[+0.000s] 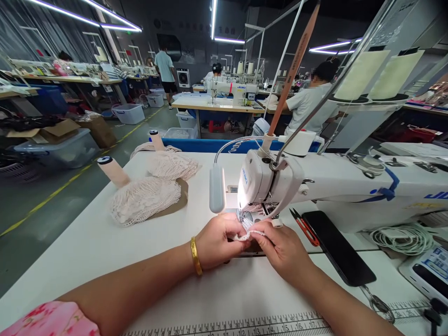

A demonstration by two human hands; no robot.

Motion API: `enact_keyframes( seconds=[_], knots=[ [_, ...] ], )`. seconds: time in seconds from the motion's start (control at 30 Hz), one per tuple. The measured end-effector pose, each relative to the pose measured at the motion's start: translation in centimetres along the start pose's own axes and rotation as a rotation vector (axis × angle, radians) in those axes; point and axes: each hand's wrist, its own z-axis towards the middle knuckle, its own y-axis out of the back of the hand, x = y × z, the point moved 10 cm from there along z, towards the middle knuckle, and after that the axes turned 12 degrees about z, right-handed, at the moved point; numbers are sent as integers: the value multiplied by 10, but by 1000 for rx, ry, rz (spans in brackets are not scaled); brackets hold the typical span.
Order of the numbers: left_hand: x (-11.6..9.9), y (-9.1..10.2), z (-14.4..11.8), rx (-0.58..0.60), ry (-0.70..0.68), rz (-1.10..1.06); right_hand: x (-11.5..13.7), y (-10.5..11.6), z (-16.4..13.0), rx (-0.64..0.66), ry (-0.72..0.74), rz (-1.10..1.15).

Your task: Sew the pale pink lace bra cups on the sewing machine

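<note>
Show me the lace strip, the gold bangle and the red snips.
lace strip [249, 233], head view, middle of the strip between the hands
gold bangle [196, 255], head view, band on the wrist
red snips [307, 228], head view, handle

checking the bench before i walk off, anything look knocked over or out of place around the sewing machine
One thing: a thread cone lies tipped on its side on the table, beside the lace pile; another cone behind stands upright. Otherwise nothing stands out: both hands, left hand and right hand, pinch a lace strip at the sewing machine.

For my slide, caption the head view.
Both hands, left and right, pinch lace at a sewing machine.
</note>
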Motion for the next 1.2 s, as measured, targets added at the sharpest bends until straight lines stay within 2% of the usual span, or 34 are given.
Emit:
enact_keyframes(
  seconds=[0.1,0.2,0.37,0.67,0.8,0.97,1.1,1.2],
  knots=[
    [-26,0,-14,-58,-255,199,10,-15,-5,224,94,-6],
    [-37,-2,-27,-99,-358,326,11,-22,-10,349,106,-21],
    [-39,-2,-30,-131,-353,357,7,-23,-11,366,74,-16],
    [-33,2,-20,-193,-337,411,-2,-20,-6,269,101,-85],
    [-25,-1,-13,-181,-320,446,-8,-19,-4,222,124,-148],
    [-9,-4,-3,-77,-226,420,-20,-19,-5,146,99,-263],
    [12,-5,9,65,-41,212,-26,-15,-2,79,49,-273],
    [29,-5,15,114,104,98,-26,-7,3,19,1,-213]
  ],
)
